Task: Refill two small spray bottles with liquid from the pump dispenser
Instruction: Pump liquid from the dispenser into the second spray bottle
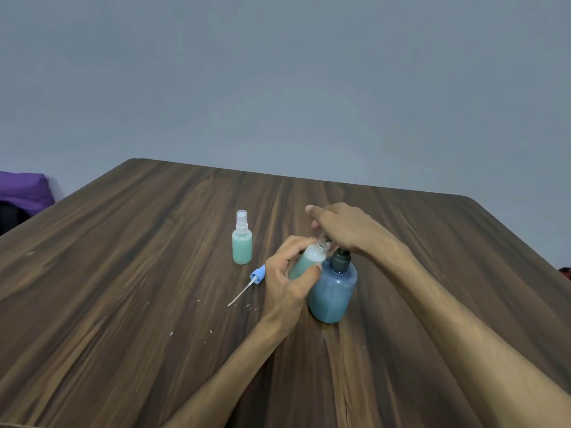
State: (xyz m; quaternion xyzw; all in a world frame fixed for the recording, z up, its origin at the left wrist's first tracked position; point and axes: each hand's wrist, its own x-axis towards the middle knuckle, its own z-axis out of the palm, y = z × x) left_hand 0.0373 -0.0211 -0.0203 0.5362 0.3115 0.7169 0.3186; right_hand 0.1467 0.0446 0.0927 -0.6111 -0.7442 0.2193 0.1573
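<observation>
A blue pump dispenser point(333, 291) with a dark collar stands on the wooden table point(123, 273). My right hand point(343, 227) lies flat over its pump head, which the hand hides. My left hand point(285, 279) grips an uncapped small spray bottle point(309, 261) holding green liquid, tilted with its open neck up against the pump under my right hand. A second small spray bottle point(242, 239), green-filled with its clear sprayer on, stands upright to the left. A blue sprayer cap with a white dip tube point(251, 281) lies on the table beside my left hand.
Small white specks and droplets point(204, 304) dot the table in front of the cap. A purple cloth point(23, 189) lies beyond the table's left edge. A grey wall runs behind the far edge.
</observation>
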